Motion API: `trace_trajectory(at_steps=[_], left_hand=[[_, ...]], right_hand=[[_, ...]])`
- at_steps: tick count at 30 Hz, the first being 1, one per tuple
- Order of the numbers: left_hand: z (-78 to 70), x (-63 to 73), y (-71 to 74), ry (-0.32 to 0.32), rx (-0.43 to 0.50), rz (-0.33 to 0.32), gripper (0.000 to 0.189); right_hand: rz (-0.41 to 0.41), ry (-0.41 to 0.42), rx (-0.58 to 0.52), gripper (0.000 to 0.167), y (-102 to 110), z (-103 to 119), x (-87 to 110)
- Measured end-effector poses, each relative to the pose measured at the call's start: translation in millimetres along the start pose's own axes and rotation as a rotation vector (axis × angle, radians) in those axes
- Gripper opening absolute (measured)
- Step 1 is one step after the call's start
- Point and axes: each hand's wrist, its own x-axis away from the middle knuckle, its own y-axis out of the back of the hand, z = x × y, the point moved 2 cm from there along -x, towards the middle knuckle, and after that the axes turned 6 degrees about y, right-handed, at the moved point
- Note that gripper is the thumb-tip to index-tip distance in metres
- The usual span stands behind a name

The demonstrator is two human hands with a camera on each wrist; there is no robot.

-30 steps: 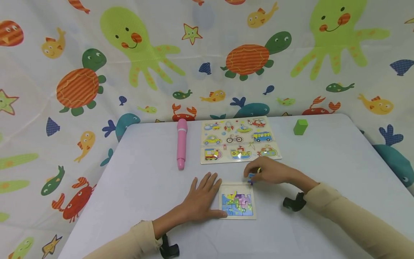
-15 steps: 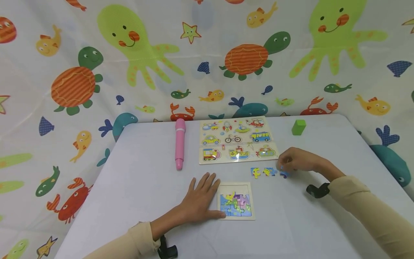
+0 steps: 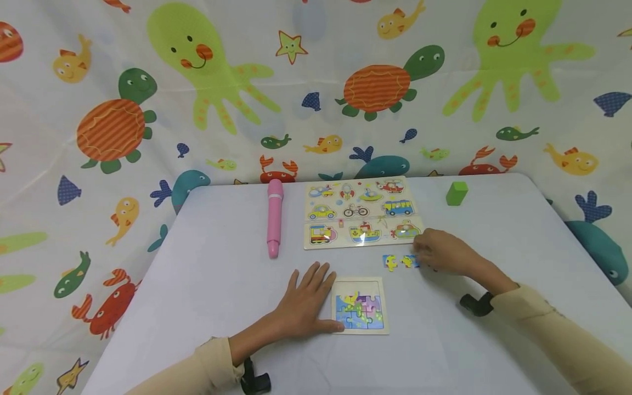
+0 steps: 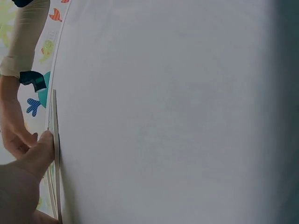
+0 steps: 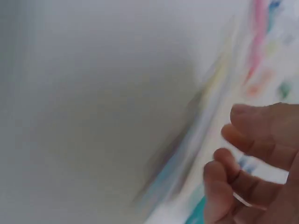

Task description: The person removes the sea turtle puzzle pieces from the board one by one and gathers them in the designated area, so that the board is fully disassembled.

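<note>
In the head view my left hand (image 3: 305, 304) lies flat with fingers spread on the white cloth. Its thumb rests on the lower left of a small wooden jigsaw tray (image 3: 359, 284), partly filled with blue, purple and green pieces. My right hand (image 3: 444, 252) hovers low over a row of loose jigsaw pieces, nearest the middle blue-and-yellow piece (image 3: 408, 261). Left of that lies another yellow-and-blue piece (image 3: 390, 263); a third is mostly hidden under the hand. In the right wrist view, the right hand's fingers (image 5: 224, 158) are loosely bent, with nothing visible between them and the thumb.
Behind the pieces lies a larger wooden vehicle puzzle board (image 3: 362, 214), its near right corner beside my right hand. A pink pen-like stick (image 3: 275, 219) lies to its left. At the back right stands a green block (image 3: 456, 193). A sea-animal curtain (image 3: 316, 82) hangs behind the table.
My right hand pinched a blue jigsaw piece by the tray's upper corner, moved right to the end of the row, and has since shifted slightly left. The left hand stays put.
</note>
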Motion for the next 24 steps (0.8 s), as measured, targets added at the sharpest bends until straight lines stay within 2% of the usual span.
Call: trace_trajectory(at_steps=[2, 5, 8, 11, 15, 19, 22, 24], left_hand=[[0.6, 0.2, -0.1, 0.005, -0.004, 0.007, 0.106], [1.2, -0.2, 0.0, 0.003, -0.018, 0.007, 0.106], [1.2, -0.7, 0.0, -0.003, -0.028, 0.003, 0.106], [1.4, -0.9, -0.9, -0.002, -0.032, 0.005, 0.105], [1.6, -0.6, -1.3, -0.001, -0.030, 0.006, 0.104], [2.0, -0.3, -1.6, -0.010, -0.023, 0.003, 0.104], [2.2, -0.3, -1.3, -0.017, -0.026, -0.006, 0.104], [2.1, -0.3, -0.9, -0.022, -0.026, -0.013, 0.104]], right_hand=[[-0.013, 0.065, -0.010, 0.017, -6, 27, -1.5], [0.011, 0.168, 0.001, 0.024, -20, 69, -4.1], [0.045, 0.238, 0.088, 0.031, -37, 103, -7.6], [0.038, 0.268, 0.189, 0.035, -56, 126, -12.3], [-0.014, 0.325, 0.310, 0.031, -73, 141, -18.8], [-0.077, 0.391, 0.402, 0.023, -79, 147, -21.3], [-0.068, 0.375, 0.350, 0.019, -79, 149, -21.6], [-0.036, 0.334, 0.251, 0.017, -79, 148, -22.2]])
